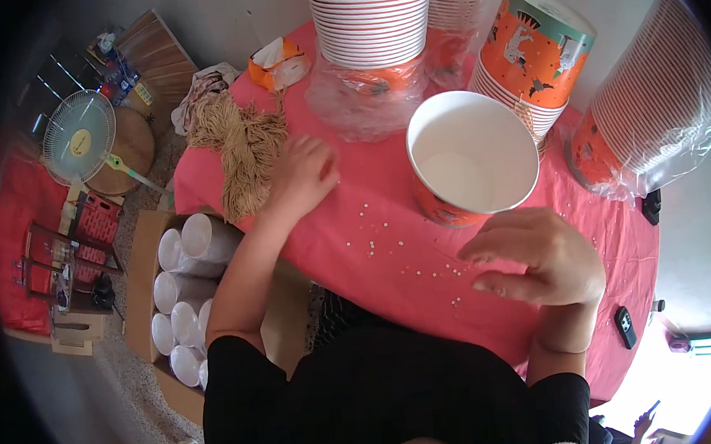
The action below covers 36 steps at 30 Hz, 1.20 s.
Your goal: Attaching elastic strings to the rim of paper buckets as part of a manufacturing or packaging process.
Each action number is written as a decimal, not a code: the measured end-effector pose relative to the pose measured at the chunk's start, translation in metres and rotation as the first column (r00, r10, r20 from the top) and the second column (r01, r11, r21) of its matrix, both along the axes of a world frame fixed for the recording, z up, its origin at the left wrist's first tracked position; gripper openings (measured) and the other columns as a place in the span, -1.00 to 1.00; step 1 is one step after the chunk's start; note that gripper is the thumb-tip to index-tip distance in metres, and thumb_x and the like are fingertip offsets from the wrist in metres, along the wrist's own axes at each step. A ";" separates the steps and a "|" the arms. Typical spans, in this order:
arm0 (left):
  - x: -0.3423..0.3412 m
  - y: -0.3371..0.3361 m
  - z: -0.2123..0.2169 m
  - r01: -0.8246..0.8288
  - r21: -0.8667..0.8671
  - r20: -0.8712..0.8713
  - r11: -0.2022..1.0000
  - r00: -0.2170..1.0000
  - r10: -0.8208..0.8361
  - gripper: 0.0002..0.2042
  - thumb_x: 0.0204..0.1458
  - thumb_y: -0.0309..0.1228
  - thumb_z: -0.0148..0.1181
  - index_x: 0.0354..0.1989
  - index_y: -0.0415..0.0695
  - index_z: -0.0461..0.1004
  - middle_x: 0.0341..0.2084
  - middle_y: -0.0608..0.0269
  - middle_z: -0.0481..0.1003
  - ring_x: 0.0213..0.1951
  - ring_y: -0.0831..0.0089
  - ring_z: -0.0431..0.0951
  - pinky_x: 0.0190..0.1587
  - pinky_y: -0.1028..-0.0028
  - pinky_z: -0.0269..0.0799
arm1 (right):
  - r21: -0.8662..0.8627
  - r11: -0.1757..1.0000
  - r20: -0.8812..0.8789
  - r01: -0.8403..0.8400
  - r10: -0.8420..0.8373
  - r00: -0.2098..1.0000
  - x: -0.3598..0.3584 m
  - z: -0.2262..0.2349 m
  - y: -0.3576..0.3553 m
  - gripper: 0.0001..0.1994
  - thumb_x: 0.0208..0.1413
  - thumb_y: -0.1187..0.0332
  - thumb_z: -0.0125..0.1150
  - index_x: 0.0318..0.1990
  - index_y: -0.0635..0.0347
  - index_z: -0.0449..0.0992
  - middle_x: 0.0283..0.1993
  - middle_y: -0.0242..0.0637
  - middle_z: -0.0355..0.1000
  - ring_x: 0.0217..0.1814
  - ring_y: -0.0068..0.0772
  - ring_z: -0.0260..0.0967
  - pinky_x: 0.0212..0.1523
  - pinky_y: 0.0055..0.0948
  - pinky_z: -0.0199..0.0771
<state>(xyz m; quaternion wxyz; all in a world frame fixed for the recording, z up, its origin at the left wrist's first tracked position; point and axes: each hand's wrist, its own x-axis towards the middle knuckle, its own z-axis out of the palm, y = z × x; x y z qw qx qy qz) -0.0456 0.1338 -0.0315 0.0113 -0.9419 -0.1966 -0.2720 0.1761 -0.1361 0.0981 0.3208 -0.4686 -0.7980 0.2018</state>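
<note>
My left hand (305, 174) is over the pink-covered table, beside a bundle of tan cords (245, 147). Its fingers curl toward the thumb and look slightly blurred; whatever may be between them does not show. My right hand (541, 255) hovers in front of a large paper bucket (472, 162), thumb and fingers apart, holding nothing. The bucket stands upright, white inside and orange outside, its mouth facing up. Small pale dots (401, 243) lie scattered on the pink cloth (359, 279) between my hands.
Stacks of nested paper buckets (372, 21) stand at the back, some in clear plastic. Another orange stack (532, 48) sits behind the bucket, and a wrapped stack (649, 98) leans at right. Left of the table, a cardboard box (140, 296) holds plastic-wrapped cylinders. A black remote (625, 327) lies at right.
</note>
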 end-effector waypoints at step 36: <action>0.054 -0.124 0.008 0.460 -0.578 0.662 0.674 0.747 0.058 -0.89 -0.01 -0.63 0.23 -0.34 -0.25 0.43 -0.50 0.29 0.47 -0.48 0.61 0.49 -0.48 0.60 0.39 | -0.014 0.941 0.126 0.338 -0.333 0.934 -0.002 -0.008 0.033 -0.86 0.06 0.39 0.23 -0.27 0.25 0.54 -0.37 -0.14 0.51 -0.33 -0.13 0.49 -0.33 -0.27 0.44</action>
